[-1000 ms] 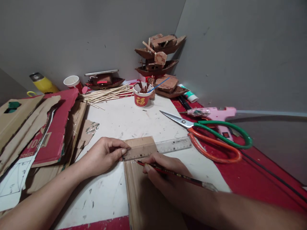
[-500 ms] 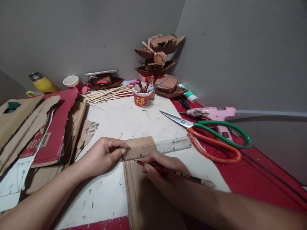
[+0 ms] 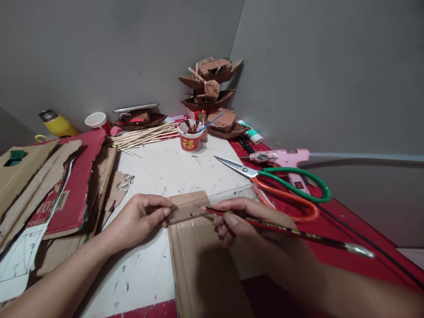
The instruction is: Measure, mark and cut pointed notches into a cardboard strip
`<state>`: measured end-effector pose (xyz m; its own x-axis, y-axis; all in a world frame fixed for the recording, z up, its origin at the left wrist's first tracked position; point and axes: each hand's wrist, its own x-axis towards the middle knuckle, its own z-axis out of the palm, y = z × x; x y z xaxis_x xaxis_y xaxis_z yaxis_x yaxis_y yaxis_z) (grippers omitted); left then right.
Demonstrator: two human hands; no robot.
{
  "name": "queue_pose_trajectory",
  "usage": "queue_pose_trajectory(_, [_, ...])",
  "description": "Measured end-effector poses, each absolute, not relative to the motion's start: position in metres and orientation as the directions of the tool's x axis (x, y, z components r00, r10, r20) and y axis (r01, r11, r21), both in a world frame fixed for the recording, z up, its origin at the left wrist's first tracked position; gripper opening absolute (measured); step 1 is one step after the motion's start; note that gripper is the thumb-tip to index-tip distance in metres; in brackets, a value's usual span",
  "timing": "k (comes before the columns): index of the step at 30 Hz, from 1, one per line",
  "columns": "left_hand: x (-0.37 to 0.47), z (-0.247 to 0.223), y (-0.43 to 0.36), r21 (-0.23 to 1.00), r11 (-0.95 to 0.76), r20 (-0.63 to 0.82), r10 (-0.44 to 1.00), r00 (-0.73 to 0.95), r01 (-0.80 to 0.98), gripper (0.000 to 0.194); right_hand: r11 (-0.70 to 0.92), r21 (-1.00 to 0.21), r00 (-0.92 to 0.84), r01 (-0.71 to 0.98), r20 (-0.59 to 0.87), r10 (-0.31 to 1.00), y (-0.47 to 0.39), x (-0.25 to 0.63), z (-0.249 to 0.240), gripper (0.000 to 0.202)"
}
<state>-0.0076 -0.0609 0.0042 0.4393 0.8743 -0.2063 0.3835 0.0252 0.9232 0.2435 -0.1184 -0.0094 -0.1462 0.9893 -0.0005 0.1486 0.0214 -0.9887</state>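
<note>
A clear plastic ruler lies across the far end of a brown cardboard strip. My left hand pinches the ruler's left end, thumb and fingers closed at the edge of the cardboard. In my right hand is a dark red and black pencil, held in a writing grip. Its tip hovers over or touches the ruler near the cardboard's right edge; I cannot tell which. The ruler's right part is partly hidden behind my right hand.
Large scissors and a pink glue gun lie at the right. Torn cardboard is piled at the left. Behind stand a paint-smeared paper cup, thin wooden sticks, model boats and a yellow bottle.
My right hand has moved right and slightly up with the pencil, its tip shifting from the ruler's lower edge onto the ruler area. My left hand keeps its hold. The view has shifted slightly.
</note>
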Motion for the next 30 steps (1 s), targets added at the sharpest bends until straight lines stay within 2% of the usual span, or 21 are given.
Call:
queue_pose_trajectory(6, [0.0, 0.018, -0.068, 0.946, 0.193, -0.281, 0.889, 0.362, 0.259, 0.028, 0.11, -0.988, -0.022, 0.111, 0.108, 0.994, -0.12, 0.261, 0.001, 0.011])
queue_pose_trajectory(9, [0.009, 0.031, -0.073, 0.929, 0.268, -0.346, 0.874, 0.34, 0.256, 0.032, 0.173, -0.98, 0.033, 0.1, 0.177, 0.984, -0.117, 0.268, 0.004, 0.009])
queue_pose_trajectory(14, [0.036, 0.037, -0.071, 0.899, 0.187, -0.356, 0.838, 0.414, 0.395, 0.029, 0.412, -0.895, 0.03, 0.172, 0.422, 0.906, -0.124, 0.28, 0.015, 0.012])
queue_pose_trajectory(17, [0.045, 0.026, -0.06, 0.901, 0.122, -0.321, 0.833, 0.451, 0.417, 0.026, 0.54, -0.809, -0.045, 0.232, 0.546, 0.837, -0.13, 0.284, 0.02, 0.02])
queue_pose_trajectory(21, [0.045, 0.01, -0.049, 0.917, 0.139, -0.304, 0.85, 0.429, 0.374, 0.024, 0.562, -0.778, -0.152, 0.279, 0.542, 0.826, -0.129, 0.285, 0.02, 0.024])
queue_pose_trajectory(30, [0.051, 0.003, -0.046, 0.928, 0.115, -0.276, 0.851, 0.447, 0.354, 0.02, 0.531, -0.77, -0.119, 0.354, 0.526, 0.842, -0.125, 0.284, 0.022, 0.019])
